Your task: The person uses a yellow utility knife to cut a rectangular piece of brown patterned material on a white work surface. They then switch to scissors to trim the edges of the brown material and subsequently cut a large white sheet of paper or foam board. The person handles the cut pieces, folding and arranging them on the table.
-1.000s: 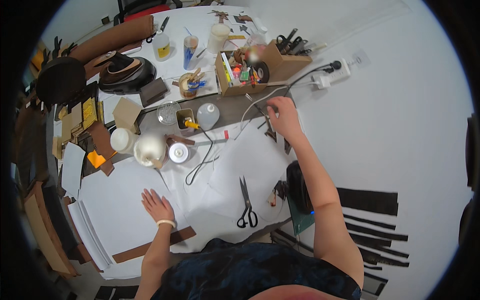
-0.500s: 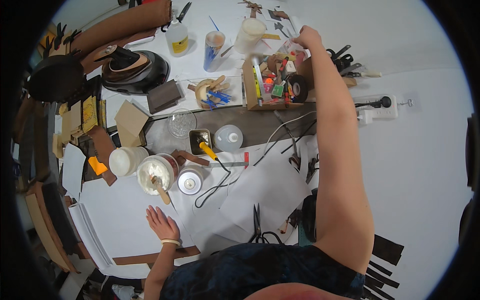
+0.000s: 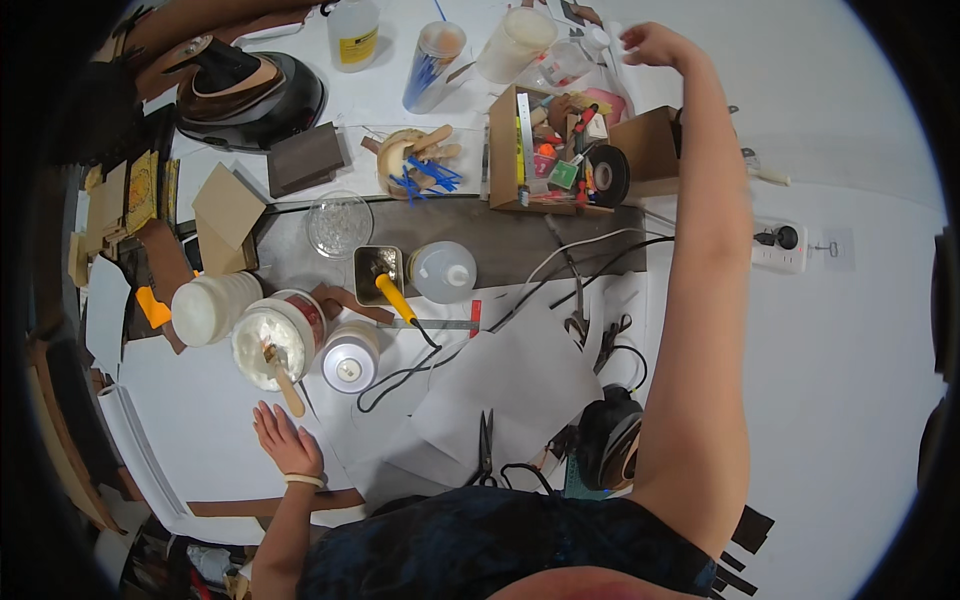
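Hovering half-curled, right hand [image 3: 655,46] is beside clear container [image 3: 565,64]; left hand [image 3: 291,448], spread, touches paper [image 3: 215,430].

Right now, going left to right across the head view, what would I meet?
Paper roll, left hand, white canister, clear bottle, open box, right hand, outlet strip.

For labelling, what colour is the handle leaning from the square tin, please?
The handle is yellow, clearest in the head view.
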Tool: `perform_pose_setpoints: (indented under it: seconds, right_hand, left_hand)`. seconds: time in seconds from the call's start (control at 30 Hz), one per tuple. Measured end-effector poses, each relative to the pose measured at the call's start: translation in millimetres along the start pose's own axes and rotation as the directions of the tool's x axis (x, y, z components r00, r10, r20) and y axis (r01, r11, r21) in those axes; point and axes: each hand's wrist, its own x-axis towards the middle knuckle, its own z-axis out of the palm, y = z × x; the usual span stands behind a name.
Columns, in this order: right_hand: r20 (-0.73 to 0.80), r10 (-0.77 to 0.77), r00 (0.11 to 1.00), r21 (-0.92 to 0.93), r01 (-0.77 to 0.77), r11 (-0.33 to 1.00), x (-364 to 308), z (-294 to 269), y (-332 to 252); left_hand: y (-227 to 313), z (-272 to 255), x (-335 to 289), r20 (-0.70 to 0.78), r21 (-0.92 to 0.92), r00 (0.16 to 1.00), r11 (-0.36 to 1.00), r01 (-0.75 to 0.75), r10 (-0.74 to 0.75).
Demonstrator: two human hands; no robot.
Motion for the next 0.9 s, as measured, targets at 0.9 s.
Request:
perform_pose_setpoints:
  seconds: [0.9]
  right_hand:
    - [-0.889,0.042,0.455,-0.099,-0.282,0.954,-110,-55,-34]
  left_hand:
    - [6,-4,4,-0.010,-0.009,0.999,0.999,-0.035,0.035]
